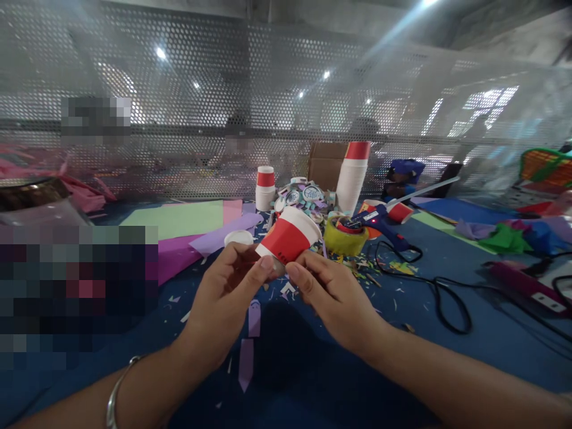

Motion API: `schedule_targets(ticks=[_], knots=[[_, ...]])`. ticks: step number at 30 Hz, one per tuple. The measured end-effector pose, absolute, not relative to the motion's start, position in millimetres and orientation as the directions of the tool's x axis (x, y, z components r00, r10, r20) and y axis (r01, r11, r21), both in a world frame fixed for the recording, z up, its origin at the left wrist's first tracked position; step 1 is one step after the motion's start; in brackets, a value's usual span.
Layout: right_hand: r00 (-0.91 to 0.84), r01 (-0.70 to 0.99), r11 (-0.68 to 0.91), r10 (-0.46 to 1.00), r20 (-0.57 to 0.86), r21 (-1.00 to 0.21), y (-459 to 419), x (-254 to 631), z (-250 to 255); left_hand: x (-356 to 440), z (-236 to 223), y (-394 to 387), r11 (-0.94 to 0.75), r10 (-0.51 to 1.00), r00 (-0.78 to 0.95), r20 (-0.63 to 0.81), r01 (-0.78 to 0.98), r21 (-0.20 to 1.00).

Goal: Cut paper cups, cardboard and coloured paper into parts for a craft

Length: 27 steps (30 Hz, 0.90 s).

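Observation:
A red and white paper cup is held tilted above the table, its rim toward the upper right. My left hand is closed on the cup's lower left end, thumb in front. On the lower right side, my right hand grips it with thumb and bent fingers. Below the hands lie two purple paper pieces, the nearer one with a pointed end. A white round lid-like piece sits just beyond my left hand. Some fingertips are hidden behind the cup.
A blue glue gun rests on a yellow tape roll, its black cord running right. Behind stand a short cup stack and a taller cup stack. Coloured paper sheets lie left; a power strip lies right.

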State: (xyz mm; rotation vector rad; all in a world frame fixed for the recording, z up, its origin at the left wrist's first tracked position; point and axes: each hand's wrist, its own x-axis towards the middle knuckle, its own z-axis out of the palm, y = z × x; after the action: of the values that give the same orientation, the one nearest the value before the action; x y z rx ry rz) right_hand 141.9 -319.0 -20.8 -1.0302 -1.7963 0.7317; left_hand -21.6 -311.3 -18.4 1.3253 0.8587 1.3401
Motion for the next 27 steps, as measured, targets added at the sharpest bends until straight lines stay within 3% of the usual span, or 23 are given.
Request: schedule_targets(ticks=[11,27], knots=[[-0.248,0.324,0.5,0.864,0.438,-0.803,-323.3,139.7,-20.6,-23.7,-16.2,-316.7,-0.414,0.905,0.106,0.412,-0.011,0.91],[-0.248,0.323,0.503,0.862,0.441,-0.802,-322.1,138.9,-20.8,-23.9,-21.0,-315.1,-0.403,0.909,0.124,0.398,0.016,0.915]])
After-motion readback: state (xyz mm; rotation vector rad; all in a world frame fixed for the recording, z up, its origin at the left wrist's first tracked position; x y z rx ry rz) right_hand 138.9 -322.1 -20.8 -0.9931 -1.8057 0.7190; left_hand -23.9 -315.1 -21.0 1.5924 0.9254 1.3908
